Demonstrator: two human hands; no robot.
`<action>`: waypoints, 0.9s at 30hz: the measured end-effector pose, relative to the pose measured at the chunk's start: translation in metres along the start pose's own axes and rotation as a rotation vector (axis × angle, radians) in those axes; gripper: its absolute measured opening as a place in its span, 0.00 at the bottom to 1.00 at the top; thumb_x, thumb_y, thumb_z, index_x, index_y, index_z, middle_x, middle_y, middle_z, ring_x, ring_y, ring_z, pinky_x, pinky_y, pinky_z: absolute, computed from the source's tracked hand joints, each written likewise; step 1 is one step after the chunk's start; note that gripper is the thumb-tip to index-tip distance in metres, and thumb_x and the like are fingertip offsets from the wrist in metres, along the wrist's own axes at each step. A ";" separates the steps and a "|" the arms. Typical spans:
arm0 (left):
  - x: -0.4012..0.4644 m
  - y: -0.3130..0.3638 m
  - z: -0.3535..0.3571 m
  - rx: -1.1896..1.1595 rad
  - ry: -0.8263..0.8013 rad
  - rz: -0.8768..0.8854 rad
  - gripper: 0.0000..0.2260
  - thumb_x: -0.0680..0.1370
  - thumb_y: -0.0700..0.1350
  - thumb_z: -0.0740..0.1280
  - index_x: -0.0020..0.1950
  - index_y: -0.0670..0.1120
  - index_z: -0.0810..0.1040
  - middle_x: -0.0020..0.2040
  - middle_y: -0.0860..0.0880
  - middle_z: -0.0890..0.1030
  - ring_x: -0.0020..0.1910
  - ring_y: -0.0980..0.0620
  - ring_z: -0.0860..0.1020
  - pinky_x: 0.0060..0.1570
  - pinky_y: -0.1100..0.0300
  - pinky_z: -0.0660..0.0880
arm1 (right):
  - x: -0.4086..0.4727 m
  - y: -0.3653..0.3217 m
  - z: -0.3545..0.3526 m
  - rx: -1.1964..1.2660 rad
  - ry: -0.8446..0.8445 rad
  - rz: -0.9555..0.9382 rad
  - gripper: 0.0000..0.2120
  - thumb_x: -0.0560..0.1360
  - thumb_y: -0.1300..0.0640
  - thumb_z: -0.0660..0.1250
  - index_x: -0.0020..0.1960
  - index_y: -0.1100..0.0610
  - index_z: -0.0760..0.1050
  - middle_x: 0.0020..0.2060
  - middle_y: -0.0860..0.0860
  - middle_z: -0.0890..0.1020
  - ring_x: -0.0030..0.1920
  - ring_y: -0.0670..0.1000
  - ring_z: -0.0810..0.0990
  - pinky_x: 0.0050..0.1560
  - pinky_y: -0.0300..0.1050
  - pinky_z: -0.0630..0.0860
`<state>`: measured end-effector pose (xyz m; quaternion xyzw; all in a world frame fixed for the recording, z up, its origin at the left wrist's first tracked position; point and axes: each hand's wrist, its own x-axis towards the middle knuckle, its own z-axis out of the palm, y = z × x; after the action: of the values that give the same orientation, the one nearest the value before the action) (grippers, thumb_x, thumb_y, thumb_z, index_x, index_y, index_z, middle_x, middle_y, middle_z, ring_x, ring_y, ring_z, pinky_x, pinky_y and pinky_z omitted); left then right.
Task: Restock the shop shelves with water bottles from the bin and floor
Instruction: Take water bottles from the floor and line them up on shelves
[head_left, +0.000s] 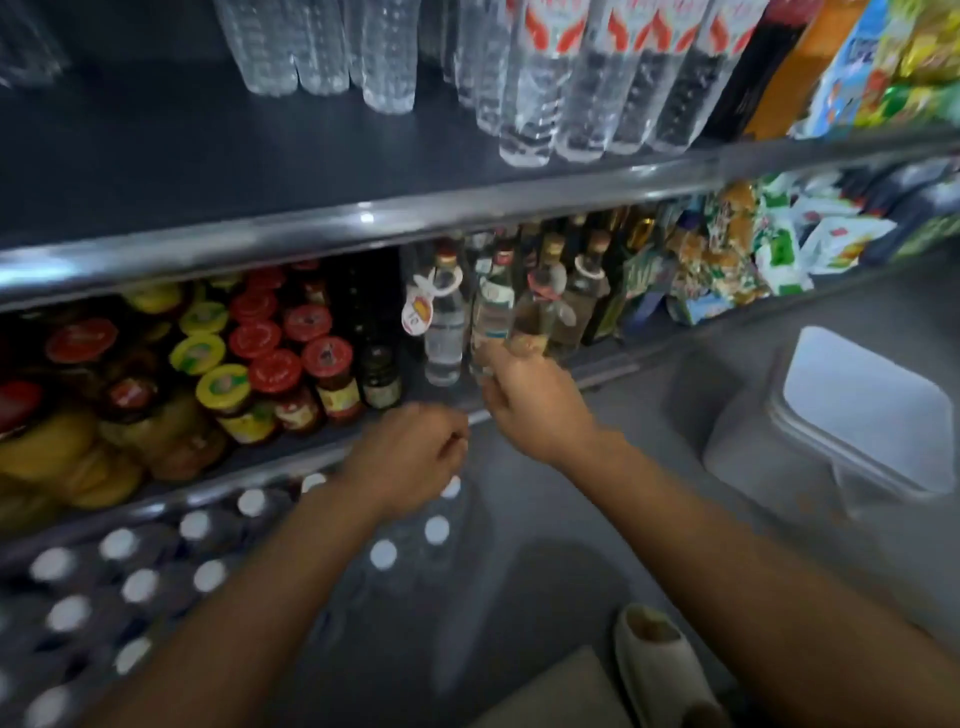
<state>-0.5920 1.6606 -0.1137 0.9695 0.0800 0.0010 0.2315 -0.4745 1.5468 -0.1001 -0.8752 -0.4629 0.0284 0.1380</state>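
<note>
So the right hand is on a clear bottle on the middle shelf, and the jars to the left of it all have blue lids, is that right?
Not quite. The head view shows the right hand gripping a clear bottle on the middle shelf, but the jars to its left have red and yellow lids, not blue ones.

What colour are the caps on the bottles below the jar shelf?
White caps, clearest in the head view.

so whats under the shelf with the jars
Rows of white-capped water bottles stand below the jar shelf. The left hand and both forearms cover some; bottles further back are hidden.
</note>
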 end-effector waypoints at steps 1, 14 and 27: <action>-0.011 -0.004 0.018 -0.021 -0.041 -0.013 0.08 0.78 0.46 0.61 0.47 0.47 0.79 0.47 0.47 0.81 0.48 0.47 0.78 0.45 0.52 0.74 | -0.013 0.000 0.022 0.020 -0.055 0.021 0.10 0.77 0.60 0.60 0.58 0.59 0.69 0.53 0.60 0.75 0.48 0.66 0.76 0.39 0.53 0.71; -0.103 -0.052 0.186 -0.104 -0.516 -0.272 0.09 0.78 0.43 0.60 0.53 0.46 0.78 0.55 0.45 0.81 0.54 0.45 0.78 0.49 0.56 0.71 | -0.072 -0.009 0.174 0.016 -0.424 0.074 0.25 0.74 0.57 0.63 0.70 0.53 0.62 0.59 0.59 0.76 0.55 0.65 0.77 0.49 0.53 0.74; -0.111 -0.069 0.209 -0.065 -0.496 -0.300 0.09 0.79 0.46 0.59 0.53 0.47 0.77 0.56 0.44 0.80 0.55 0.44 0.77 0.50 0.55 0.72 | -0.058 -0.011 0.201 -0.033 -0.434 -0.005 0.19 0.75 0.56 0.63 0.64 0.57 0.65 0.54 0.63 0.79 0.53 0.66 0.78 0.47 0.52 0.73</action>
<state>-0.7043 1.6103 -0.3270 0.9097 0.1632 -0.2678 0.2723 -0.5516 1.5482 -0.2944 -0.8496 -0.4841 0.2083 0.0206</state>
